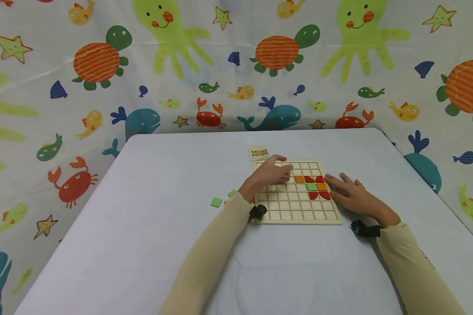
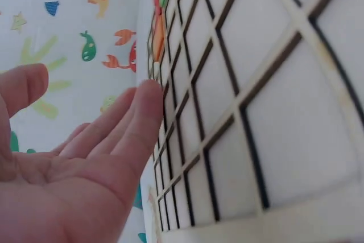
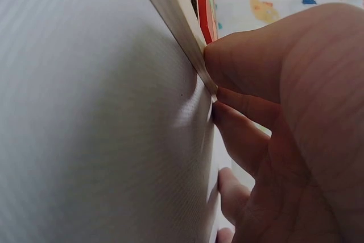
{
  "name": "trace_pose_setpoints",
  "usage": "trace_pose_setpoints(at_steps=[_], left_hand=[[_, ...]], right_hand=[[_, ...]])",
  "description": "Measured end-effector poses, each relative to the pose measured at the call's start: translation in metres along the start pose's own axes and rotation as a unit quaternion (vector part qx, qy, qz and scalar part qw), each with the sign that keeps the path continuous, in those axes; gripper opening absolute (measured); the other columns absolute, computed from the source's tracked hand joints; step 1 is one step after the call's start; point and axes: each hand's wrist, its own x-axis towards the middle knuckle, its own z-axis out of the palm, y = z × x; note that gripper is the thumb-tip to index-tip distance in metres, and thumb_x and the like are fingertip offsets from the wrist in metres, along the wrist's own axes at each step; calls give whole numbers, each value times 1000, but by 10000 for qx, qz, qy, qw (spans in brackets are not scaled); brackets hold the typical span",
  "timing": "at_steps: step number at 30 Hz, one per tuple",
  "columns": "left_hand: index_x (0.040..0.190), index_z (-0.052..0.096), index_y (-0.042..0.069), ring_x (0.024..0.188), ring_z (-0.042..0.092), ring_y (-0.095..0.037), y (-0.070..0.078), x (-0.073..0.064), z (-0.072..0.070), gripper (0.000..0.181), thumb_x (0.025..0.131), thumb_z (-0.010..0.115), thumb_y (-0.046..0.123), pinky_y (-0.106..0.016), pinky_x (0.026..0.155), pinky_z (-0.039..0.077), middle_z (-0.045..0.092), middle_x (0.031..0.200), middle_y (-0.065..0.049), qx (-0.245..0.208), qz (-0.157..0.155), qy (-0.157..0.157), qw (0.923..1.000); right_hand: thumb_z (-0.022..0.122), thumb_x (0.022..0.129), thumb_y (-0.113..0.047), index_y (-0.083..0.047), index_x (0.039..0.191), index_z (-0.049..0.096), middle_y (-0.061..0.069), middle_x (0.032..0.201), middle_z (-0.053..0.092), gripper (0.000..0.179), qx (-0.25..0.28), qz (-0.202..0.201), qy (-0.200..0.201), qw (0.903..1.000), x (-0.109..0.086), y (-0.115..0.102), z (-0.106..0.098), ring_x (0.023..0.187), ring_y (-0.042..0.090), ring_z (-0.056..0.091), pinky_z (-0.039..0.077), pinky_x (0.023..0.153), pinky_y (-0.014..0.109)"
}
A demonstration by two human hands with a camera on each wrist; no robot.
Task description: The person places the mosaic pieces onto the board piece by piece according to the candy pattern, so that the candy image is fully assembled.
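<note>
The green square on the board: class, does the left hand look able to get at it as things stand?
Likely yes: the left hand seems empty and is over the board, and nothing covers the green square, though red and orange pieces beside it may make pinching harder.

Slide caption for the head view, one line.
Left hand above a gridded board part-filled with red, orange and green tiles; right hand at the board's right edge.

Long beige sleeves cover both arms, the left sleeve [image 1: 206, 258] lightly creased. A small black wrist camera [image 1: 258, 212] sits beyond its cuff; another black camera [image 1: 363, 229] adjoins the right sleeve [image 1: 411, 267].
</note>
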Motion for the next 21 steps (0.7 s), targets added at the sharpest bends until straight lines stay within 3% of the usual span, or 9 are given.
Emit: trace_pose_setpoints(at_steps=[4,7,13,21], left_hand=[[166,31,5,135,60,-39,2,-11,-12,67,111,62,28,-44,111,49,56,152,-23,-411,84,0,9991],[167,31,9,140,55,-39,3,-21,-21,69,110,63,30,-47,115,45,51,157,-21,-398,157,131,9990],[168,33,16,143,53,-35,2,-41,-40,66,111,61,35,-46,117,43,50,160,-16,181,153,363,9991],[162,44,12,137,57,-33,-6,-65,-65,59,111,61,36,-48,114,46,57,153,-14,1025,-66,590,9930]], right_hand=[[58,111,-28,3,163,36,31,169,26,64,-8,-63,26,10000,0,1,0,155,61,3,-1,116,80],[59,111,-28,2,163,37,31,169,26,64,-43,-67,47,10000,0,2,0,155,61,3,-1,116,80],[59,110,-27,2,162,38,31,168,26,64,-126,-52,61,9999,0,3,0,155,62,3,-1,116,81],[58,111,-29,3,162,37,31,169,26,64,-81,-81,29,9999,0,3,0,155,61,3,-1,116,81]])
